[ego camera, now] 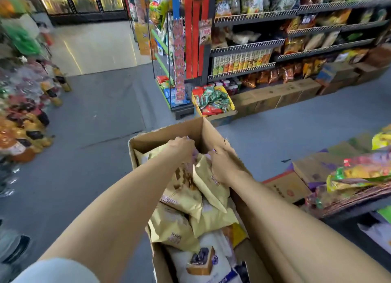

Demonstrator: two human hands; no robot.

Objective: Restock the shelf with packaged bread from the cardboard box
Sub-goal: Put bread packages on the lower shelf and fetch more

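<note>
An open cardboard box point(165, 132) stands on the grey floor in front of me, full of packaged bread. Several pale yellow packs point(182, 198) lie heaped in its middle, and white packs with a bread-slice picture point(203, 261) lie at its near end. Both my arms reach into the far end of the box. My left hand point(182, 147) has its fingers curled down among purple-and-white packs there. My right hand point(222, 166) grips the top of a yellow pack point(209, 183) beside it. What the left fingers hold is hidden.
A low shelf point(347, 200) with colourful bags sits at my right, with closed cartons point(287, 187) under it. Tall snack shelves point(275, 43) line the far right, cartons point(275, 96) along their base. A yellow bin of sachets point(213, 101) and a hanging rack stand beyond the box. Bagged goods crowd the left.
</note>
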